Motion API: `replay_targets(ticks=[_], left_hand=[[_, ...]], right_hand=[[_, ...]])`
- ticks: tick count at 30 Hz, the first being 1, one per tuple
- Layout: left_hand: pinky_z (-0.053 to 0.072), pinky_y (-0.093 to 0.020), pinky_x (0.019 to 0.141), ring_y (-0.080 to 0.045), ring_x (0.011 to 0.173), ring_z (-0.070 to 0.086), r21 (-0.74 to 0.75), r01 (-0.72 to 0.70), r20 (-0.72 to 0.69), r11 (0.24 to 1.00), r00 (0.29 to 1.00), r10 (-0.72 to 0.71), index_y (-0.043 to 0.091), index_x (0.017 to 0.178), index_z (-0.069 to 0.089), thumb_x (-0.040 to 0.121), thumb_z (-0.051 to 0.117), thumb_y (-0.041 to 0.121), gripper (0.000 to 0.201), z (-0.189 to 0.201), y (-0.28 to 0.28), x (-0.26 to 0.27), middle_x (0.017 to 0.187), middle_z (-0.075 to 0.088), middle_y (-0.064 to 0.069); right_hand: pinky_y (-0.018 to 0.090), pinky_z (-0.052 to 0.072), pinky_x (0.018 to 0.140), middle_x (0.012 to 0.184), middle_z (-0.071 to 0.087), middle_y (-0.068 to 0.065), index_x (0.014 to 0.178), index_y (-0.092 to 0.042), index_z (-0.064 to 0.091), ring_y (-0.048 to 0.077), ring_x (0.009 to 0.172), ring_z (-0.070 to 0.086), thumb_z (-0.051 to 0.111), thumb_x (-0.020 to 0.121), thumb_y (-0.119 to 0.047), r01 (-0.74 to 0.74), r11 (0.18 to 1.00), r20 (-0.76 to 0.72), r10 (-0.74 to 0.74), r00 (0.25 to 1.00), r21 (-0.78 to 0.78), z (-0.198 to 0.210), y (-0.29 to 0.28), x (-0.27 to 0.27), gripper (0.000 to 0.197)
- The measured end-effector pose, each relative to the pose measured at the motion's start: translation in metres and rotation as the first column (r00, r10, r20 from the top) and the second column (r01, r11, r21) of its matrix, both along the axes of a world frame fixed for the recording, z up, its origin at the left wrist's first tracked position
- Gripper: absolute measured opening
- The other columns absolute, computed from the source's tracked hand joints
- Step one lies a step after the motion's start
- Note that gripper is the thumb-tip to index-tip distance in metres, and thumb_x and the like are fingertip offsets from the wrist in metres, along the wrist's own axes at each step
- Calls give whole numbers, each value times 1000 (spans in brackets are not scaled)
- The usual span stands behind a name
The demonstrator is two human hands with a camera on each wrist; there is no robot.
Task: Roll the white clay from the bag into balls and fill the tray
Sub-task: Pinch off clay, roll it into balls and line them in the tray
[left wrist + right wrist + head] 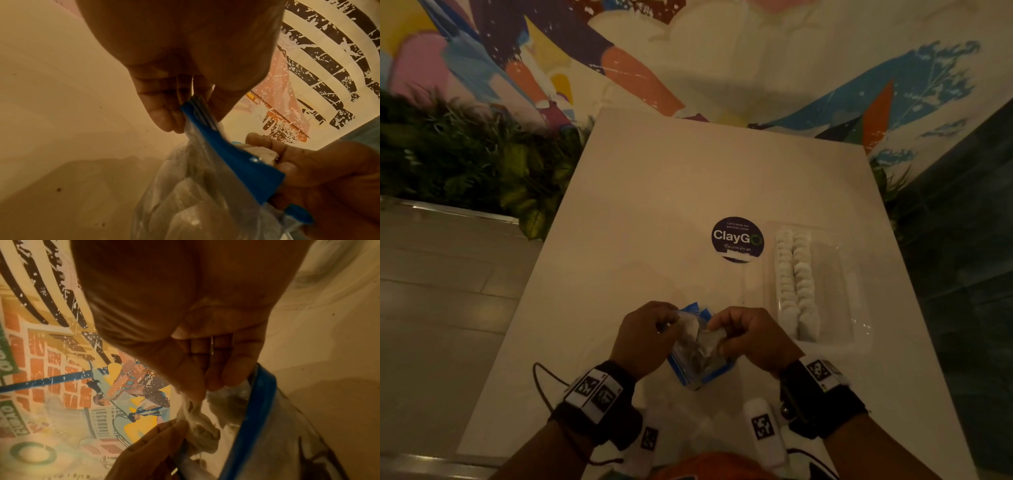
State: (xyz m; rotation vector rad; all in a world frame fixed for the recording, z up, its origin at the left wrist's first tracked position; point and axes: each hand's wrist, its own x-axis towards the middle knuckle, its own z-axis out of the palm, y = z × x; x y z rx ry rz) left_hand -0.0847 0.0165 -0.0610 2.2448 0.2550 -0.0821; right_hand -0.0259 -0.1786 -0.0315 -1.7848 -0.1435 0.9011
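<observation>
Between both hands, the bag (697,346) stands on the counter (654,192), with soft white clay (197,421) at its mouth. I judge the clay light and sticky; it stretches, so take it in a small lump. Left hand (642,337) pinches the blue rim (230,155). Right hand (751,337) pinches clay with curled fingers (232,376). Beyond the right fingers lies the tray (856,329), part filled with balls (796,277).
</observation>
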Motion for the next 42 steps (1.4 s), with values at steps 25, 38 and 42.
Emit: replay_targets(ticks=[25, 38, 42], left_hand=[[50, -31, 76, -16, 82, 59, -77, -19, -69, 997, 998, 14, 13, 81, 67, 89, 61, 28, 18, 0, -2, -1, 110, 64, 3], [51, -35, 81, -18, 88, 61, -236, -66, -76, 970, 996, 50, 15, 82, 69, 87, 64, 16, 7, -1, 0, 0, 100, 62, 6], [52, -42, 83, -22, 90, 63, -328, -89, -79, 940, 995, 66, 22, 78, 68, 85, 66, 14, 10, -3, 1, -1, 103, 65, 1]], right_hand=[[21, 47, 48, 61, 61, -3, 96, -17, 69, 8, 52, 56, 55, 86, 2, 226, 973, -1, -226, 974, 42, 7, 20, -9, 26], [27, 52, 50, 63, 62, 9, 76, -7, 65, 23, 57, 58, 42, 82, 15, 299, 952, -55, -296, 953, 56, 8, 25, -6, 32], [31, 52, 60, 71, 64, 13, 70, -10, 65, 26, 66, 60, 59, 79, 3, 299, 954, -39, -299, 953, 2, 1, 24, -4, 18]])
